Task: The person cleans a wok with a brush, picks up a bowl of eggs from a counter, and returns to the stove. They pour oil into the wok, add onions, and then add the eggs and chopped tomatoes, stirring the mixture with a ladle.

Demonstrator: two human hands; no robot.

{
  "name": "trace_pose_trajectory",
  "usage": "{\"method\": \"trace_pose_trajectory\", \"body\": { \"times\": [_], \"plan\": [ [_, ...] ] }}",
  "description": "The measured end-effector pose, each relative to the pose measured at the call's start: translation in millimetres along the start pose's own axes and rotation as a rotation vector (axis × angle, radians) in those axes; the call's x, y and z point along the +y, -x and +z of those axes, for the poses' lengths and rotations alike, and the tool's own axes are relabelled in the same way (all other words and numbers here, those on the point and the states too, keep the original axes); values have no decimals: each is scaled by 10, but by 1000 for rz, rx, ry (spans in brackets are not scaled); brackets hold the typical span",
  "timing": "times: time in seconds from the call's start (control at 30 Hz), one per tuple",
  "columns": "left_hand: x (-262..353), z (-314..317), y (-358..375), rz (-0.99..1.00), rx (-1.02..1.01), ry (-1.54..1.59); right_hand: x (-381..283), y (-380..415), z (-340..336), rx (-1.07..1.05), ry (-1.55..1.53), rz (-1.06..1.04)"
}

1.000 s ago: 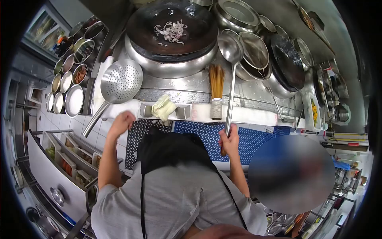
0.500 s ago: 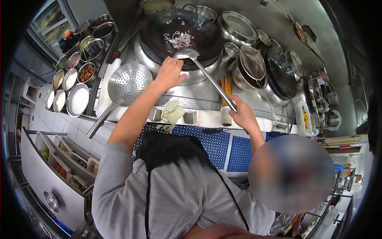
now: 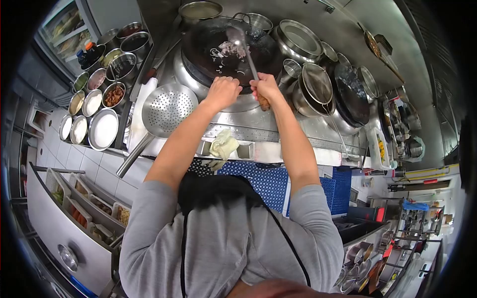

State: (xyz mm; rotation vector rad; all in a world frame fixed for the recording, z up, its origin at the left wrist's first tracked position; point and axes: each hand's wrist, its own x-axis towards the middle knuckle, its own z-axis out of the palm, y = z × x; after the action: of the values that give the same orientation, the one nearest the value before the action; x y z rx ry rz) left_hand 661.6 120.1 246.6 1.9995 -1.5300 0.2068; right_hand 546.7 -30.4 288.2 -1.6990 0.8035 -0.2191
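A large dark wok (image 3: 198, 54) sits on the steel stove ring, with pale sliced pieces of food (image 3: 231, 49) inside. My left hand (image 3: 223, 93) is closed at the wok's near rim; what lies under its fingers is hidden. My right hand (image 3: 266, 88) is wrapped round the handle of a metal ladle (image 3: 250, 62), whose wooden end shows below the fist. The ladle's bowl is over the far side of the food. Left of my left arm rests a perforated strainer (image 3: 169, 109) with its handle toward me.
Steel pots of ingredients (image 3: 103, 129) stand at the left. A crumpled cloth (image 3: 223, 145) lies on the stove's front ledge. To the right are a wire-mesh strainer (image 3: 317, 83) over a pot and a second wok (image 3: 353, 94). An open drawer (image 3: 69, 213) juts out at lower left.
My right hand has moved forward and left, pushing the ladle's bowl from the near rim into the wok. My left hand's fingers have closed at the rim. Food has spread toward me.
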Motion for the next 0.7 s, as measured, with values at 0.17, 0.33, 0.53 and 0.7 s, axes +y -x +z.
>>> {"method": "trace_pose_trajectory", "body": {
  "times": [0.17, 0.33, 0.53, 0.7],
  "plan": [
    [-21, -2, -9, 16, 21, 8, -25, 630, -128, -248, -301, 144],
    [33, 71, -62, 22, -13, -85, 88, 652, -153, 30, 325, -43],
    [-2, 38, -89, -24, -103, -40, -185, 272, -78, 81, 602, -76],
    [-53, 103, -40, 30, -6, -37, 68, 761, -318, 51, 1127, -427]
  ]
}}
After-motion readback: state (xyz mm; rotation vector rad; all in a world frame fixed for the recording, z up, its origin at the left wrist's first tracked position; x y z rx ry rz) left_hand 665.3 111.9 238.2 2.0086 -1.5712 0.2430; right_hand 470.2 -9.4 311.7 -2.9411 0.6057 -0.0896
